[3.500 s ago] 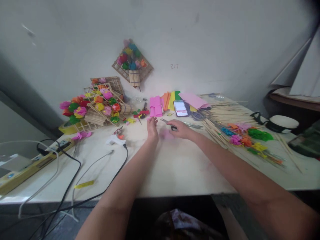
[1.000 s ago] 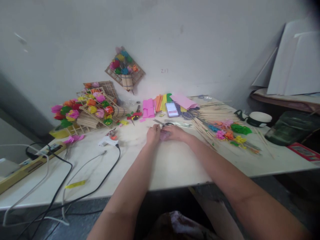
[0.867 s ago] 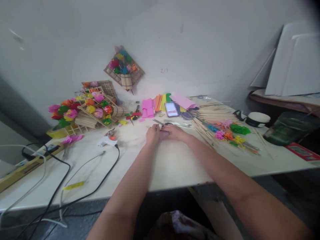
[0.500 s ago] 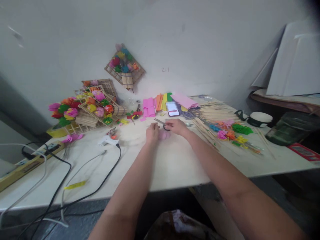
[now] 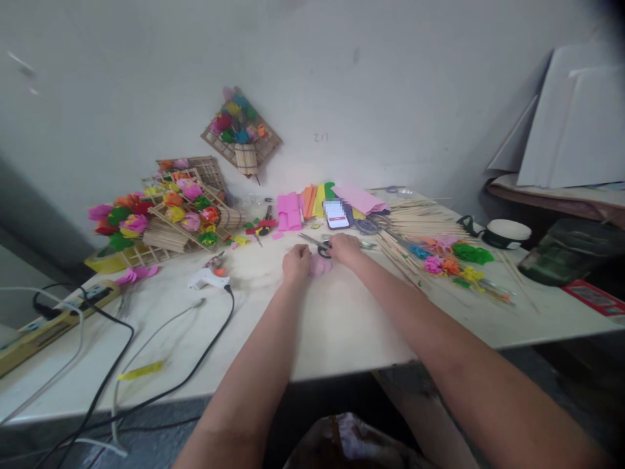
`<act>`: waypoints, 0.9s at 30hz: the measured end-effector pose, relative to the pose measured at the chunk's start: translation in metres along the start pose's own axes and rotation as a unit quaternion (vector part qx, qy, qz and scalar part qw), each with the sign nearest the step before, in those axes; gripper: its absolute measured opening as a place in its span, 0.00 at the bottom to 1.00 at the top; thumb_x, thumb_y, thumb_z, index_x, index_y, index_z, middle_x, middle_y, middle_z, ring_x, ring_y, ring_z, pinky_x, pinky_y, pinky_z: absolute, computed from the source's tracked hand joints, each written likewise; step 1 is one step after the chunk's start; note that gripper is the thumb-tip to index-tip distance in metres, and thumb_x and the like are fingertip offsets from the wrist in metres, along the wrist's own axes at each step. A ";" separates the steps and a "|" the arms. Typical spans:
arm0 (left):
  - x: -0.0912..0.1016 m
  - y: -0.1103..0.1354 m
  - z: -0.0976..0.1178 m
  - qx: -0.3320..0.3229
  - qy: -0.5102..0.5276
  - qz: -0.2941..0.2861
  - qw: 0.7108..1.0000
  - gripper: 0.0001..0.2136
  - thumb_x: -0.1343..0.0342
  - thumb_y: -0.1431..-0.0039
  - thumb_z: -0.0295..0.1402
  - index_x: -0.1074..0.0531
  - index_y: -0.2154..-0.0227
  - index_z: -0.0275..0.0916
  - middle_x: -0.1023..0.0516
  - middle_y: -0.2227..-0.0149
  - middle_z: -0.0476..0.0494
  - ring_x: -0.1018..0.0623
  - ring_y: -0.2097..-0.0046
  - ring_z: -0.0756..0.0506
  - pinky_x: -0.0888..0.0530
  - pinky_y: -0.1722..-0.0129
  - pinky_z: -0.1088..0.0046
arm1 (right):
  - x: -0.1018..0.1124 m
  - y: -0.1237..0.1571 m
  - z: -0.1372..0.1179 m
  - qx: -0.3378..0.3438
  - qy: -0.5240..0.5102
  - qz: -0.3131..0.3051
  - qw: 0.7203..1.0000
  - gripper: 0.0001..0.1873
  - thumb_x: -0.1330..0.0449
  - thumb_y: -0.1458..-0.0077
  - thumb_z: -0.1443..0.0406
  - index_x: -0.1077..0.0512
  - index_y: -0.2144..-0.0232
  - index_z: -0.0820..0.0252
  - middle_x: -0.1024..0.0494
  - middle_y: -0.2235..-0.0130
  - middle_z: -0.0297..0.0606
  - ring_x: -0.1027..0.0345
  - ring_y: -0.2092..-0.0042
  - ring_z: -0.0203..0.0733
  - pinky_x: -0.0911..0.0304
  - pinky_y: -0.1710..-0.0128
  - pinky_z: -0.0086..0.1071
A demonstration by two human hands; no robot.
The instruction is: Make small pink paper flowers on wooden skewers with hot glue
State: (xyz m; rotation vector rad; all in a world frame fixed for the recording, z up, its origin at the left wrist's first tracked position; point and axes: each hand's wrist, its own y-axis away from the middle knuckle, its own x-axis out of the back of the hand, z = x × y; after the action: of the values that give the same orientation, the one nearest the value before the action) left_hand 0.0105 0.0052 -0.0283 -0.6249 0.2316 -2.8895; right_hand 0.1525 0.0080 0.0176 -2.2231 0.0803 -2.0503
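Observation:
My right hand [image 5: 345, 250] is closed at the handles of a pair of scissors [image 5: 323, 249], and part of the handles is hidden by its fingers. The blades point left and away from me, low over the table. To the left, my left hand [image 5: 295, 263] has its fingers curled together near the blade tips. Whatever it pinches is too small or hidden to name. Between the two hands, pale pink rounded paper pieces [image 5: 320, 265] lie on the white table [image 5: 342, 326], right beside my left hand.
Behind my hands are a phone [image 5: 336, 215] and coloured paper sheets [image 5: 290, 212]. To the left are a glue gun [image 5: 209, 279], cables, a power strip [image 5: 58, 329] and flower-filled stick frames [image 5: 168, 231]. Bamboo sticks [image 5: 420, 221] and paper flowers [image 5: 442, 260] lie to the right.
My right hand has shifted slightly right, and more of the scissors' handle shows. The scissors and pink pieces have hardly moved. My left hand stays nearly in place, fingers still curled.

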 end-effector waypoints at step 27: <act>0.005 -0.029 -0.008 0.056 0.028 -0.073 0.995 0.11 0.52 0.47 0.39 0.29 0.69 0.38 0.21 0.69 0.42 0.26 0.71 0.48 0.32 0.71 0.73 | -0.005 -0.016 -0.011 0.045 0.005 0.054 0.998 0.15 0.48 0.46 0.65 0.27 0.57 0.60 0.27 0.53 0.48 0.32 0.54 0.46 0.40 0.63 0.32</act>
State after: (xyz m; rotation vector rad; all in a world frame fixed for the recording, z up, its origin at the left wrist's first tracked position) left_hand -0.0012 0.0332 -0.0286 -0.5624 0.0323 -3.0365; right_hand 0.1403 0.0242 0.0150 -2.1088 0.1052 -1.9682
